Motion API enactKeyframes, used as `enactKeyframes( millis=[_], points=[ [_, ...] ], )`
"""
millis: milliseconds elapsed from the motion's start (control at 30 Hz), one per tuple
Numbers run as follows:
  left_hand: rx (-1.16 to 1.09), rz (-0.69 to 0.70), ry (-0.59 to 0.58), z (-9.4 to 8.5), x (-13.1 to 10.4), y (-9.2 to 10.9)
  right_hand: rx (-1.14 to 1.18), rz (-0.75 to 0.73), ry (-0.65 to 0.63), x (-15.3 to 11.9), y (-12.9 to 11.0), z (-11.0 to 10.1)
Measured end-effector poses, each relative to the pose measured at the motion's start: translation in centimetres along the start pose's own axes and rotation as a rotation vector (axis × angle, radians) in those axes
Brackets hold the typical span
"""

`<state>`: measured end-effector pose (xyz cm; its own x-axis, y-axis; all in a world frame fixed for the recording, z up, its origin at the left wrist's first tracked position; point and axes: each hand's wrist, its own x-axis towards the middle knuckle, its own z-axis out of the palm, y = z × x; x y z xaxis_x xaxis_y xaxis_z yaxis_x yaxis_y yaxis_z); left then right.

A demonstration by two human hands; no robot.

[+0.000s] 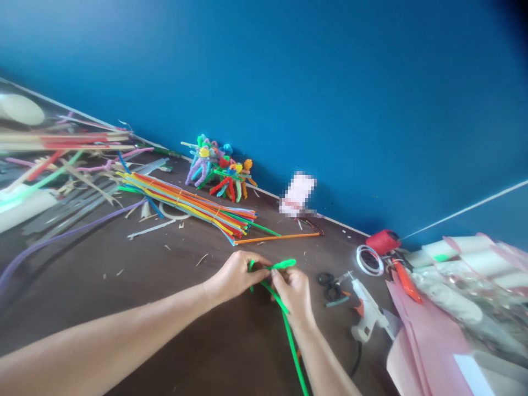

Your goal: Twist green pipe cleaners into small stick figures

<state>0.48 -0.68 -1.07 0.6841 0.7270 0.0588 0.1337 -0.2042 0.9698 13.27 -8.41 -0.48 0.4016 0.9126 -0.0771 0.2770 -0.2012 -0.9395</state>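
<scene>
A: What is the left hand (231, 279) doing?

B: Its thumb and forefinger pinch a bright green pipe cleaner (293, 344) near a bend, above the dark table (165, 275)

A: And the right hand (296, 291)?

B: It grasps the same green stuff just beside the left fingertips; a fuzzy tip pokes out over its knuckles, and a long tail runs down past the wrist to the bottom edge. Whether that is one length or several twisted together, I cannot tell

A: What lies beyond the hands?

B: A banded bundle of coloured stems (185, 201), with a single orange stem (280, 238) near its end. Behind it, small many-legged figures (223, 170) sit close to the blue wall (289, 82)

A: And off to the right?

B: A white glue gun (371, 311), black-handled scissors (328, 279), a white ring (370, 260) beside a red roll (383, 242), and pink sheets (429, 330) nearer the edge
</scene>
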Motion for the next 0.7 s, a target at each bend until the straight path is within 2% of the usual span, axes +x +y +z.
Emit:
enactKeyframes(
  millis=[233, 400, 567, 633, 700],
  points=[
    [-0.173, -0.093, 0.041, -0.2, 0.4, 0.0, 0.048, -0.109, -0.131, -0.5, -0.3, -0.1],
    [-0.282, -0.186, 0.020, -0.3, 0.3, 0.5, 0.014, -0.143, -0.166, -0.9, -1.0, -0.4],
    [-0.367, -0.228, -0.020, -0.5, 0.3, 0.9, -0.033, -0.163, -0.129, -0.7, -0.7, -0.9],
    [-0.405, -0.245, -0.013, -0.6, 0.3, 0.9, -0.058, -0.210, -0.130, -0.6, -0.3, -0.9],
    [-0.439, -0.279, -0.012, -0.8, 0.4, 0.8, -0.096, -0.299, -0.077, -0.5, 0.1, -0.9]
  ],
)
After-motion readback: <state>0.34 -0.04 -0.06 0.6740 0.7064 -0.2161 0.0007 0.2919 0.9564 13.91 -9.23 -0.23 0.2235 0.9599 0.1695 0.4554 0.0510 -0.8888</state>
